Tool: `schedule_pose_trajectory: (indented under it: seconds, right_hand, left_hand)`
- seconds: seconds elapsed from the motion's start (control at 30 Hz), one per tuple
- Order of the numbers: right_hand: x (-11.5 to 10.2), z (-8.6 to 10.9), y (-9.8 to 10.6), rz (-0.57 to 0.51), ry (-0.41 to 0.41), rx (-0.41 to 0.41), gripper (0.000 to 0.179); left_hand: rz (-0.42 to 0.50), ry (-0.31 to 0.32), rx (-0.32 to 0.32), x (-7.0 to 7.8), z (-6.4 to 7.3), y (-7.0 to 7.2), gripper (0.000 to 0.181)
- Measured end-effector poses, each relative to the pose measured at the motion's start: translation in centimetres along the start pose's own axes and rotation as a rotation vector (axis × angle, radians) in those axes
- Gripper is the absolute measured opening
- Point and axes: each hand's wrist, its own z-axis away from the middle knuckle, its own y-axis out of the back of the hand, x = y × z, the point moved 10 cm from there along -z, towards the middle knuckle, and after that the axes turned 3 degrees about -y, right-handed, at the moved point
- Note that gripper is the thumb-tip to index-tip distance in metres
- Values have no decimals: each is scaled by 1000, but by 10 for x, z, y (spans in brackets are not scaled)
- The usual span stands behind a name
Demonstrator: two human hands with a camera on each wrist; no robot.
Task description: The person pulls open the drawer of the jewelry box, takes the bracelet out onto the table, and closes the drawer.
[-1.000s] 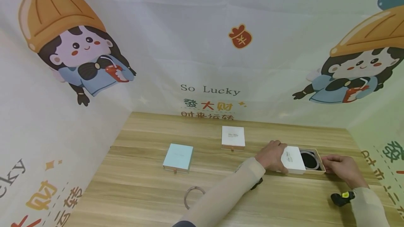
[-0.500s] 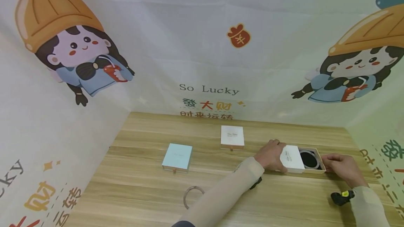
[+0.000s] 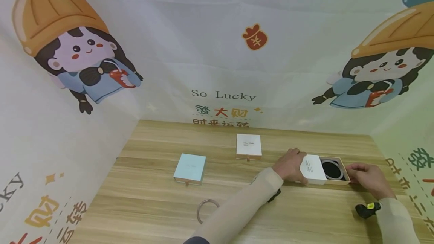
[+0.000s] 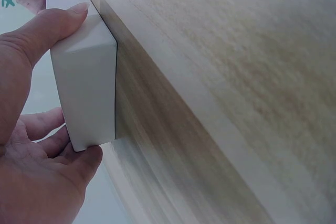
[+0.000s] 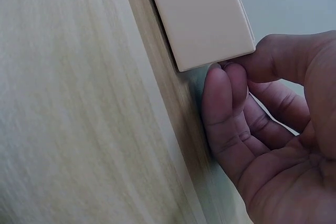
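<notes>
On the right of the table, in the head view, a white sliding drawer box (image 3: 312, 168) stands partly pulled out. Its drawer (image 3: 339, 182) shows a grey-rimmed bangle (image 3: 341, 172) around a black round centre. My left hand (image 3: 288, 164) grips the sleeve's left end, thumb along one side and fingers on the opposite one, as the left wrist view (image 4: 42, 166) also shows. With thumb and fingertips, my right hand (image 3: 369, 178) pinches at the drawer's outer end. In the right wrist view these fingertips meet right at the drawer's edge (image 5: 205, 24); what lies between them is hidden.
A light blue drawer box (image 3: 190, 166) and a second white drawer box (image 3: 248, 144) sit on the wooden table (image 3: 152, 199), both closed. A loose bangle (image 3: 199, 214) lies near the left forearm, partly covered by its sleeve. Printed cloth (image 3: 203, 29) walls the table in behind.
The drawer has slid slightly further right out of its sleeve, with the right hand at its end. The left hand keeps its grip; the head view has shifted a little.
</notes>
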Motion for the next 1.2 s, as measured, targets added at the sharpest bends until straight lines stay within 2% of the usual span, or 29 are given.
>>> schedule_pose_trajectory:
  seconds: [0.4,0.6,0.73,1.0,1.2]
  right_hand:
    - [-2,-1,0,13,5,-19,39]
    - [0,0,-2,-10,0,-53,44]
    - [-2,4,0,-1,6,-44,52]
    - [-25,21,6,211,115,90,60]
    - [-44,30,-5,287,203,64,71]
  left_hand:
    - [8,15,-7,-4,-3,-1,95]
    - [6,13,-10,-2,-1,-2,94]
    - [3,10,-7,-1,-1,-2,95]
    - [8,8,0,-2,-3,-3,94]
    - [9,9,-4,-3,-2,-3,95]
